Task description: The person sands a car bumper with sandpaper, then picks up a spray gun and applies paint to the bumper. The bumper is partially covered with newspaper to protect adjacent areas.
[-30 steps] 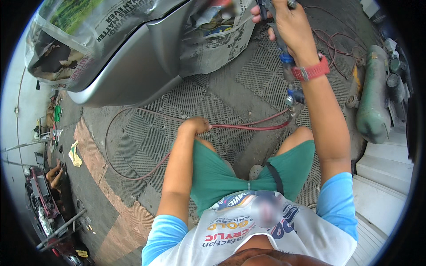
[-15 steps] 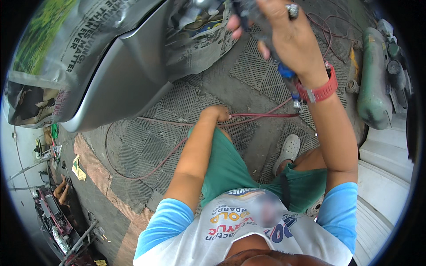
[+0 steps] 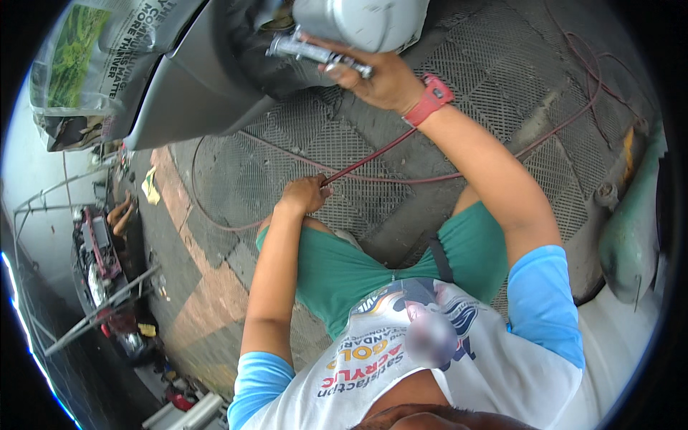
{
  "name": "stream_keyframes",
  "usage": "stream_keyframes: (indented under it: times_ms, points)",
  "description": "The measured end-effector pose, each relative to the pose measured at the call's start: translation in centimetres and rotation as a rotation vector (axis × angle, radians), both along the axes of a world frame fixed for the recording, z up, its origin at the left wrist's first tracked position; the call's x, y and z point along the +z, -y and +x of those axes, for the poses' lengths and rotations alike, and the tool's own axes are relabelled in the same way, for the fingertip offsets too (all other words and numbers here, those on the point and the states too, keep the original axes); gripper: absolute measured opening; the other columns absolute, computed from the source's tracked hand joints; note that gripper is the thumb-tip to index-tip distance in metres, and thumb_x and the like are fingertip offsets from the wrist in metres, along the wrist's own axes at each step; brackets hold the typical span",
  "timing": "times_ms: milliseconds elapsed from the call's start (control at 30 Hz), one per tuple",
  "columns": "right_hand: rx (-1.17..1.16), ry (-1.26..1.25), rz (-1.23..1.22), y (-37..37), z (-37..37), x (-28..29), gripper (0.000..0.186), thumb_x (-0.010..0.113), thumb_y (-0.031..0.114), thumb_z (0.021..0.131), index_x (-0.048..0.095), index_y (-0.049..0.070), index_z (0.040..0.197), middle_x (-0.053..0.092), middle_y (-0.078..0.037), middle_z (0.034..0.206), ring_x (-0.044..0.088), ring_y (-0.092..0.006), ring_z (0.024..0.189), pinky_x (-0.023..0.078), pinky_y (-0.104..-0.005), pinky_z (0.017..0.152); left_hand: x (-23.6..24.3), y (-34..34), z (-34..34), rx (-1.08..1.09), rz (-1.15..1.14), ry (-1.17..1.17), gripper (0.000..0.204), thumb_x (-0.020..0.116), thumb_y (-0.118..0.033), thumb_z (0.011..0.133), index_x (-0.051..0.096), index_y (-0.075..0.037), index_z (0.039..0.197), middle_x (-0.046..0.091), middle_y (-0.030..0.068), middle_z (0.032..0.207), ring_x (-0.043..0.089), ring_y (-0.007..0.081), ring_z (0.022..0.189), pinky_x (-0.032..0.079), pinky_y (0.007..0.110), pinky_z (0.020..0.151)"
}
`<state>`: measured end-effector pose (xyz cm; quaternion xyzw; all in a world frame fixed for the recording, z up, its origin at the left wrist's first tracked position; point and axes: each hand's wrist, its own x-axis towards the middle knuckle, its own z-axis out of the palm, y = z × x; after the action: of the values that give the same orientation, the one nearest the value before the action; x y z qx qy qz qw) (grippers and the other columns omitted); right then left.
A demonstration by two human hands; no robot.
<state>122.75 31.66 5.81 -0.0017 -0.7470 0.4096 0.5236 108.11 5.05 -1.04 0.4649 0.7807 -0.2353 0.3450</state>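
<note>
My right hand (image 3: 383, 79) is closed around a silver spray gun (image 3: 312, 51), its front pointing left toward a grey painted vehicle panel (image 3: 201, 86). A large whitish cup (image 3: 362, 21) shows just beyond the gun and is cut off by the upper edge. Lower down, near my left knee, my left hand (image 3: 304, 193) grips a red air hose (image 3: 373, 154), which slants up toward my right wrist. Printed paper and clear plastic masking (image 3: 136, 43) cover the part beside the panel. A gap separates the gun from the panel.
Loops of hose (image 3: 573, 122) lie over the grated floor mats (image 3: 459, 86). A green tank (image 3: 631, 229) stands at the right. On the far left are a metal frame (image 3: 107, 308), a dismantled motorcycle (image 3: 97, 244) and another person's bare legs (image 3: 122, 215).
My right hand has swung left and turned with the spray gun, bringing the whitish cup into view. My left hand has shifted slightly left, still holding the hose. The whole view has turned somewhat.
</note>
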Motion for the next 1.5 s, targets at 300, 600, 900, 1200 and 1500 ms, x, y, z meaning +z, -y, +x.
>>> stream_keyframes:
  times_ms: [300,600,900,1200,1500]
  points:
    - [0.294,0.387,-0.134,0.3,-2.8,-9.4,0.048,0.065,0.047,0.102,0.07,0.013,0.136,0.075,-0.022,0.116,0.071,-0.0402,0.107,0.056,-0.0445,0.094,-2.9,3.9,11.5,0.125,0.283,-0.131,0.047,0.059,-0.048,0.103,0.068,-0.007,0.124,0.073,0.0227,0.115,0.068,0.042,0.11,0.05,0.055,0.098]
    - [0.292,0.23,-0.29,-3.3,-2.1,-7.1,0.061,0.058,0.063,0.101,0.076,0.011,0.126,0.077,-0.021,0.103,0.074,-0.0384,0.097,0.057,-0.0424,0.09,-8.0,9.2,19.7,0.322,0.521,-0.276,0.029,0.067,-0.031,0.098,0.07,-0.007,0.114,0.073,0.0178,0.107,0.066,0.0394,0.105,0.046,0.053,0.101]
    - [0.432,0.006,-0.391,-9.6,0.2,5.0,0.051,0.054,0.045,0.11,0.072,-0.003,0.112,0.069,-0.004,0.078,0.064,-0.0108,0.07,0.054,-0.0292,0.066,-5.3,7.7,19.1,0.404,0.589,-0.291,0.022,0.064,-0.026,0.102,0.07,-0.008,0.113,0.074,0.0174,0.099,0.068,0.0397,0.098,0.047,0.052,0.096]
    - [0.544,-0.085,-0.608,-8.6,-1.6,4.8,0.055,0.052,0.049,0.11,0.068,-0.001,0.095,0.068,-0.003,0.076,0.062,-0.0097,0.067,0.054,-0.0284,0.062,-7.3,11.0,19.2,0.43,0.484,-0.26,0.026,0.063,-0.032,0.102,0.07,-0.01,0.115,0.074,0.0172,0.104,0.069,0.0397,0.104,0.046,0.054,0.103]
    - [0.335,0.349,-0.741,-0.7,-2.3,-2.3,0.067,0.051,0.063,0.105,0.075,0.001,0.112,0.074,-0.009,0.082,0.066,-0.0111,0.06,0.045,-0.0246,0.04,-7.7,16.2,17.9,0.502,-0.239,-0.147,0.031,0.056,-0.045,0.102,0.073,-0.03,0.124,0.075,0.0094,0.126,0.068,0.0315,0.124,0.035,0.064,0.117]
